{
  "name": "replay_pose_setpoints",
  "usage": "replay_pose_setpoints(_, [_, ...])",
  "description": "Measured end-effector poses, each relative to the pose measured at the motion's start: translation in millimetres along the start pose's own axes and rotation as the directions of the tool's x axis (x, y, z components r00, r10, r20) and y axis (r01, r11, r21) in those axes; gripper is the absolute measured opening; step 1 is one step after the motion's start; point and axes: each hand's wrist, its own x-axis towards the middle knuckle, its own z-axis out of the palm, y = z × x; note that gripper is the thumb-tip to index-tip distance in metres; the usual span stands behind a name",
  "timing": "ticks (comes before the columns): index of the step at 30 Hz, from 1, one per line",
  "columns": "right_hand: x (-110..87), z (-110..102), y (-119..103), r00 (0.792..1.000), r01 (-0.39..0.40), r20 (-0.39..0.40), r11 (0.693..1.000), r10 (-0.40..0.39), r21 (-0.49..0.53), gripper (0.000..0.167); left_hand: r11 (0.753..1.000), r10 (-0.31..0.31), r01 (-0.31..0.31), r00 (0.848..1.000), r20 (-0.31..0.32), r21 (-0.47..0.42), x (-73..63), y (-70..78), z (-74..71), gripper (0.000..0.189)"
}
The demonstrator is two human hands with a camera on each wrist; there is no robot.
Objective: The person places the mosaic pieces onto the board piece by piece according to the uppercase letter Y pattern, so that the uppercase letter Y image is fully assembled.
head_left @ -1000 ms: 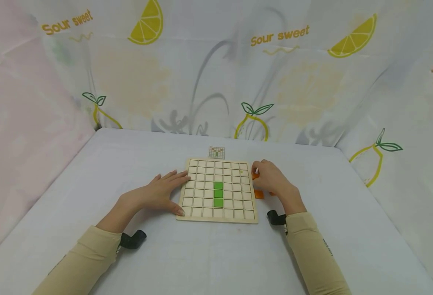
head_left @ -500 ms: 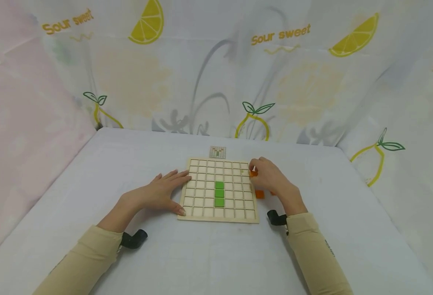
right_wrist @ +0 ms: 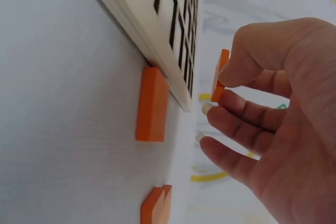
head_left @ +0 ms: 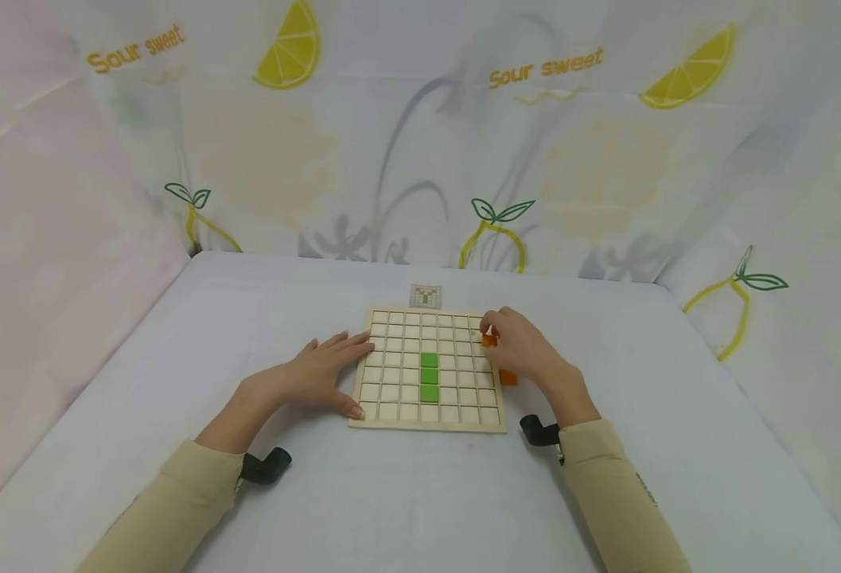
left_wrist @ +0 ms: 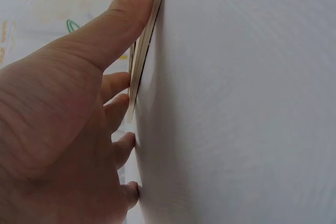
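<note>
Head view: left hand (head_left: 322, 376), fingers spread apart, touches the left edge of a square pale-wooden grid board (head_left: 448, 377). Three square green tiles (head_left: 430, 377) sit in one column. A flat orange tile (head_left: 509, 378) lies beside the right edge; near that edge, the right hand (head_left: 523, 342) pinches a second orange tile (head_left: 488, 341). Beyond: a small printed grid card (head_left: 426, 297).

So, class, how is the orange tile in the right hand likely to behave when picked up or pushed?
The orange tile is probably stiff: it looks straight, not bent, in the pinch of the right hand. It seems light, being small and thin. Its flat faces suggest sliding rather than rolling.
</note>
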Motion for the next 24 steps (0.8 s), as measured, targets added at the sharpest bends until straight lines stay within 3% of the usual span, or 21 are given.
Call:
replay_pose_setpoints(9, [3.0,11.6,-6.0,1.000,0.003,0.025,1.000,-0.003,0.008,0.036,1.000,0.009,-0.009,1.000,-0.009,-0.003,-0.4,0.0,1.0,0.111])
replay_pose_setpoints(24, [12.5,16.8,-24.1,0.992,0.119,0.052,0.993,-0.118,-0.024,0.031,1.000,0.005,-0.005,1.000,-0.011,-0.004,-2.2,-2.1,1.7,0.111])
